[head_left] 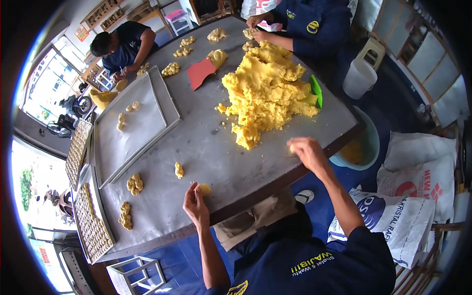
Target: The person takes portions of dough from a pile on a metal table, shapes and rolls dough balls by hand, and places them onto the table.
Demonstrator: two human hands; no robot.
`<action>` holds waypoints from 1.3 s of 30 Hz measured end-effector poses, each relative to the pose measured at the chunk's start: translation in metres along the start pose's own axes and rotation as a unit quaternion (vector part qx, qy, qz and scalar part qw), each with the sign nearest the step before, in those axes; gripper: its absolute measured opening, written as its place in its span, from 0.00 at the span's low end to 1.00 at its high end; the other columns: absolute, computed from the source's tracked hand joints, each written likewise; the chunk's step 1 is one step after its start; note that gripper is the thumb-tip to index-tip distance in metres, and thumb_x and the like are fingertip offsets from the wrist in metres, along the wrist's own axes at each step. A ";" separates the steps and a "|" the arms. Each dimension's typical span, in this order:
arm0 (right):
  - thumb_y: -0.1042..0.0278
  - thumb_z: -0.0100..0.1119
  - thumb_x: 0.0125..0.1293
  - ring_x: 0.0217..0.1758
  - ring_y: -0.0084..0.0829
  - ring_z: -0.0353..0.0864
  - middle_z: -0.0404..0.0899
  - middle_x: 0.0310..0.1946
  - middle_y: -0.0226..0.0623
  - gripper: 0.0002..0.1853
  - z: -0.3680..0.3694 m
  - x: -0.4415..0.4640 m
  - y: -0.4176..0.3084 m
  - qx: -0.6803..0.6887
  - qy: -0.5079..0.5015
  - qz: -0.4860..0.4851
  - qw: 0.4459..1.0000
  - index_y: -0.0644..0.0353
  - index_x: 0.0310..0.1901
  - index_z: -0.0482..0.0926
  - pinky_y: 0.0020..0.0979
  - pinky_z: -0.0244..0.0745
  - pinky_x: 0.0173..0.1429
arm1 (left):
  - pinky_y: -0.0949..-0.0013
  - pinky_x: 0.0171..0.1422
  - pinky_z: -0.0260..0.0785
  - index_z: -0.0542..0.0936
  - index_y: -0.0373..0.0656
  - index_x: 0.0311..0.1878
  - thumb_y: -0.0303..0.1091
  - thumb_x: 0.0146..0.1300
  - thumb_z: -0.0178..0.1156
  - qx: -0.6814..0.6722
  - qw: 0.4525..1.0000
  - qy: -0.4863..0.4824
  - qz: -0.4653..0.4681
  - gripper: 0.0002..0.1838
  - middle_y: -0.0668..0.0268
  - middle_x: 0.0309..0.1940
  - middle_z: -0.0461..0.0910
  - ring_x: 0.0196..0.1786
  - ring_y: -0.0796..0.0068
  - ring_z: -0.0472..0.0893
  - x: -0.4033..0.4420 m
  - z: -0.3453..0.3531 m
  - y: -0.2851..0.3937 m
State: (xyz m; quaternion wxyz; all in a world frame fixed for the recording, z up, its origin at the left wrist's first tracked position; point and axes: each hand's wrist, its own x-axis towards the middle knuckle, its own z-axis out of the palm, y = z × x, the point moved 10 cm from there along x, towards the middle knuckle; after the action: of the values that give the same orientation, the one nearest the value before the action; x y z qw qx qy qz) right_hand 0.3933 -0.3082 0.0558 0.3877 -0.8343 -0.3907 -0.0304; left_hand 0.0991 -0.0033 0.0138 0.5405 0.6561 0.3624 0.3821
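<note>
My left hand (196, 209) is at the near table edge, its fingers closed on a small flat piece of yellow dough (204, 189). Farther right, my right hand (309, 153) is over the table with fingers pinched together. Something small and pale shows at its fingertips, too small to name. Beyond that hand rises a big crumbly mound of yellow dough (268, 93), with a green scraper (316, 91) against its right side. Small clusters of shaped dough pieces (134, 184) lie to the left of my left hand, one cluster (179, 170) close to it.
A metal tray (130, 128) holds a few dough pieces. Filled trays (91, 223) line the left edge. Two people (123, 49) work across the table, one beside the mound. A red sheet (200, 73) lies midway. A blue tub (361, 142) and sacks (388, 221) stand right.
</note>
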 end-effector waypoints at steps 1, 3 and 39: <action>0.81 0.60 0.61 0.50 0.50 0.84 0.85 0.48 0.49 0.12 -0.009 0.008 0.011 -0.019 0.040 0.031 0.999 0.65 0.46 0.86 0.41 0.78 0.58 | 0.74 0.49 0.75 0.83 0.32 0.53 0.36 0.71 0.65 -0.027 1.000 -0.001 -0.009 0.16 0.66 0.40 0.85 0.41 0.80 0.81 0.002 -0.002 -0.007; 0.84 0.57 0.61 0.56 0.53 0.80 0.82 0.52 0.53 0.16 -0.009 0.015 0.021 -0.097 0.075 0.057 0.991 0.68 0.51 0.82 0.44 0.73 0.62 | 0.75 0.49 0.74 0.83 0.32 0.51 0.34 0.70 0.66 -0.035 0.999 -0.029 -0.004 0.14 0.66 0.39 0.85 0.41 0.81 0.81 -0.001 0.001 -0.012; 0.83 0.65 0.58 0.43 0.44 0.86 0.85 0.41 0.46 0.14 0.129 0.010 -0.199 0.165 -0.104 -0.088 0.977 0.67 0.47 0.86 0.35 0.82 0.49 | 0.50 0.42 0.76 0.78 0.38 0.48 0.34 0.57 0.67 0.227 0.963 -0.141 0.035 0.17 0.44 0.33 0.83 0.42 0.39 0.82 -0.003 0.080 -0.001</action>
State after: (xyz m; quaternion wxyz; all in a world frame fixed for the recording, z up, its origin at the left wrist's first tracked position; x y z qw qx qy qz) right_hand 0.2336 -0.1371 0.0936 0.4727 -0.7202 -0.5002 0.0876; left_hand 0.1696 -0.0404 0.0024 0.4096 0.8211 0.3361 0.2122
